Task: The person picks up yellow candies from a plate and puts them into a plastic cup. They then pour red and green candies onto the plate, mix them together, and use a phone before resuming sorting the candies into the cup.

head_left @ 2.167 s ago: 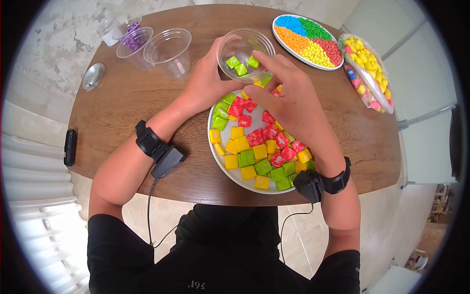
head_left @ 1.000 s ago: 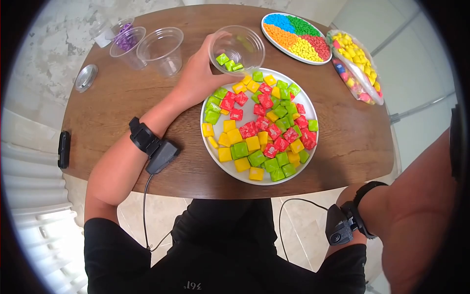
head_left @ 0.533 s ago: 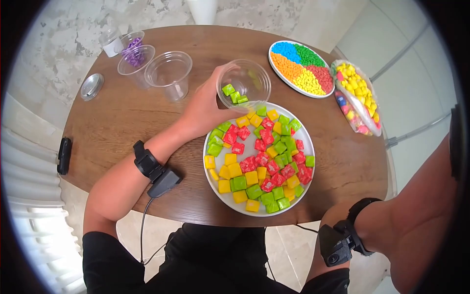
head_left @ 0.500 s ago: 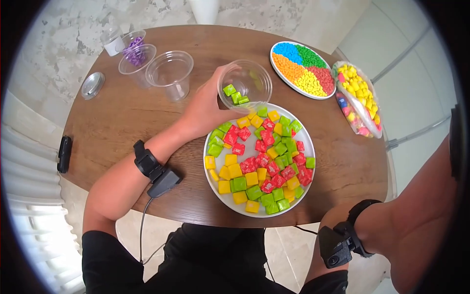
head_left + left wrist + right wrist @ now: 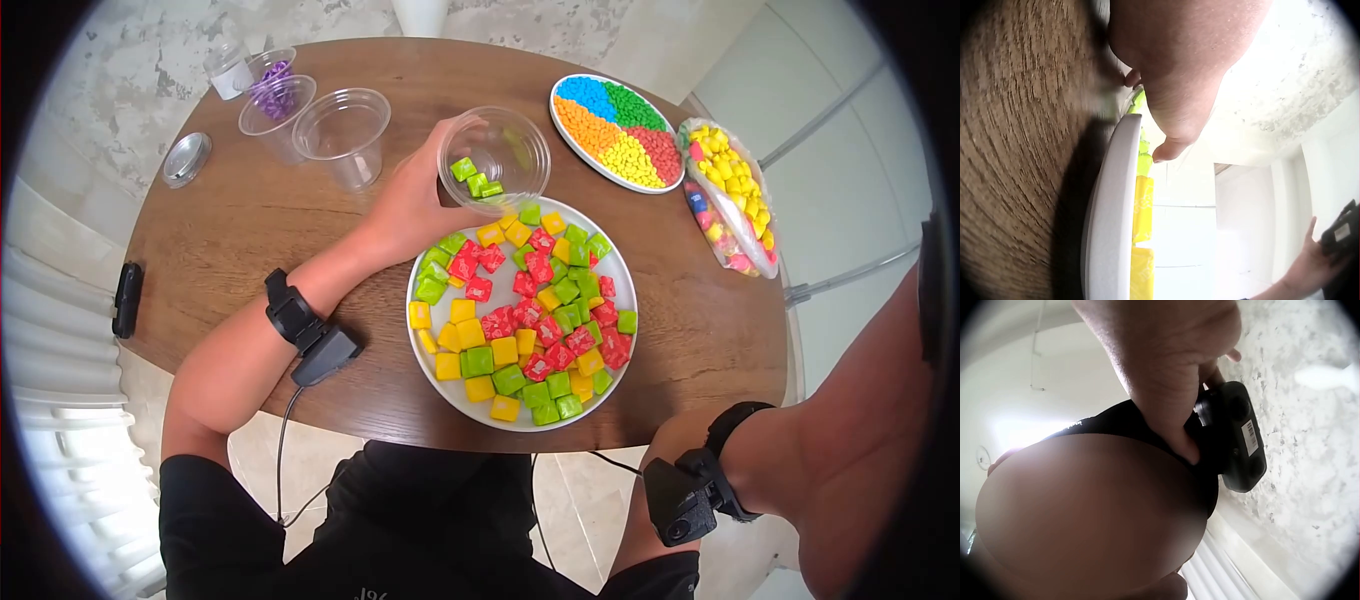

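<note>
Left hand (image 5: pixel 415 198): grasping one clear cup (image 5: pixel 518 160), fingers and thumb wrapped round its side, upper centre of the head view. Right hand (image 5: pixel 1179 369): grasping a black camera (image 5: pixel 1239 437) in the right wrist view, thumb against the black band (image 5: pixel 1122 422).

Counts: green squares (image 5: pixel 477 184) in my cup, 3 visible. Plates, 2: big plate (image 5: pixel 455 396) at centre, wrapped squares in red, yellow and green, too piled to count; small plate (image 5: pixel 645 189) upper right, 5 colour sectors of small pieces. Other clear cups, 3, upper left: spare cup (image 5: pixel 345 140), front cup (image 5: pixel 285 145), rear cup (image 5: pixel 285 57). Purple bits (image 5: pixel 272 92) show through the last two. Also 1 jar (image 5: pixel 230 75), 1 round lid (image 5: pixel 187 160), 1 black item (image 5: pixel 126 300) at the left edge, 1 bag (image 5: pixel 735 225) of mostly yellow pieces, right.

Edges: cup overlaps the big plate's top rim in view; can't tell if they touch. Thin strip of table (image 5: pixel 240 220) between big plate and front edge. Wood shows between cup and spare cup, wider stretch right of big plate.

Looks: cup is see-through, round-rimmed, mouth visible; squares inside are bright, glossy, bunched at its left side.
</note>
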`<state>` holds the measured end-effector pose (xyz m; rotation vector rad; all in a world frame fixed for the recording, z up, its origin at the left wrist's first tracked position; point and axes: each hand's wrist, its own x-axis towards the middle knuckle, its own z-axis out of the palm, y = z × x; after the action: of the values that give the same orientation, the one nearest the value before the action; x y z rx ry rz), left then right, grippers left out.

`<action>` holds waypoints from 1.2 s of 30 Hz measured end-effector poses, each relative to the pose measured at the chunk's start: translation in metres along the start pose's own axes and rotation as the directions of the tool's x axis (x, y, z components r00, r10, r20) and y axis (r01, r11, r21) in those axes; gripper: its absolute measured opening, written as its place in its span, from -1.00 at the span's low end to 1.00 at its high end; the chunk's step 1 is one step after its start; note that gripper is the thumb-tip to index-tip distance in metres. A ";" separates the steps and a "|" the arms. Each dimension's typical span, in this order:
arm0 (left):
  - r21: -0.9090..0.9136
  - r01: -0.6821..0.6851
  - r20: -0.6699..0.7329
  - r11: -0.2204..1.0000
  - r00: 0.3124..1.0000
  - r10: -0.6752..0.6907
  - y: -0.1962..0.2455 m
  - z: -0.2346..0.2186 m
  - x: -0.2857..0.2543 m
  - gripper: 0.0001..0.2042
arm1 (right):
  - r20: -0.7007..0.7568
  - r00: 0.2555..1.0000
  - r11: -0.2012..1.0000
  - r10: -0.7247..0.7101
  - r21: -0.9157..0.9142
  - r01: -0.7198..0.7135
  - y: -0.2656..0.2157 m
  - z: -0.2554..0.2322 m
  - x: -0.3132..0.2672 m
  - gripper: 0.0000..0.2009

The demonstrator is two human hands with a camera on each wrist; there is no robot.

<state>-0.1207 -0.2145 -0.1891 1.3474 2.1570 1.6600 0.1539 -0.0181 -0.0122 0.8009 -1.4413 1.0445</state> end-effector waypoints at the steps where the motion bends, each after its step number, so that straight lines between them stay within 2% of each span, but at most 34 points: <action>1: 0.018 -0.029 -0.009 0.999 1.000 0.029 -0.003 0.000 0.001 -0.09 | -0.001 1.000 1.000 -0.003 0.002 0.003 0.000 0.000 0.001 -0.74; 6: 0.065 -0.040 -0.001 0.997 0.999 0.041 -0.003 -0.002 0.000 -0.08 | 0.012 1.000 1.000 0.008 -0.010 -0.008 -0.004 -0.001 0.009 -0.74; 12: -0.015 -0.043 0.001 0.999 0.999 0.043 0.002 -0.001 0.003 -0.14 | 0.010 1.000 0.999 -0.029 -0.015 0.030 -0.004 -0.007 0.012 -0.74; 15: 0.048 -0.034 -0.027 0.998 0.999 0.036 0.000 0.000 0.000 -0.14 | 0.050 0.999 1.000 -0.015 -0.019 0.016 0.009 -0.004 0.012 -0.75; 16: 0.021 -0.064 -0.017 0.998 0.998 0.064 -0.007 0.001 0.002 -0.14 | 0.040 0.999 1.000 -0.017 -0.009 0.017 0.014 -0.007 0.010 -0.75; 18: 0.087 -0.059 -0.032 0.994 0.998 0.062 -0.002 0.000 0.000 -0.15 | 0.020 0.999 1.000 0.027 0.007 -0.027 0.016 -0.016 0.023 -0.75; 20: 0.012 0.037 -0.004 0.999 0.999 -0.037 -0.001 0.000 -0.004 -0.17 | 0.011 0.998 0.998 0.067 -0.004 -0.067 0.025 -0.018 0.034 -0.75; 23: 0.049 -0.075 -0.040 0.996 0.996 0.077 -0.008 0.000 0.007 -0.15 | 0.044 0.997 0.998 0.060 0.013 -0.060 0.026 -0.013 0.040 -0.75; 26: 0.068 -0.004 0.004 0.998 1.000 0.004 0.005 -0.004 0.003 -0.10 | 0.015 0.996 0.995 0.082 0.049 -0.083 0.024 -0.014 0.044 -0.75; 28: 0.041 -0.014 0.000 0.999 1.000 0.014 -0.008 -0.001 0.007 -0.10 | 0.032 0.995 0.994 0.096 0.042 -0.097 0.026 -0.006 0.044 -0.75; 30: -0.033 0.035 -0.013 0.999 0.999 -0.035 -0.010 -0.003 0.007 -0.11 | 0.024 0.995 0.994 0.100 0.041 -0.101 0.028 0.000 0.044 -0.75; 31: 0.009 -0.012 -0.005 1.000 1.000 0.012 -0.011 -0.003 0.006 -0.11 | 0.025 0.994 0.993 0.104 0.052 -0.105 0.029 0.001 0.042 -0.75; 36: -0.011 -0.020 -0.023 1.000 1.000 0.019 -0.010 -0.001 0.006 -0.12 | 0.024 0.994 0.990 0.110 0.091 -0.112 0.027 0.003 0.043 -0.75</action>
<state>-0.1307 -0.2111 -0.1945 1.3576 2.1509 1.6999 0.1225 -0.0075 0.0258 0.8054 -1.4761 1.1983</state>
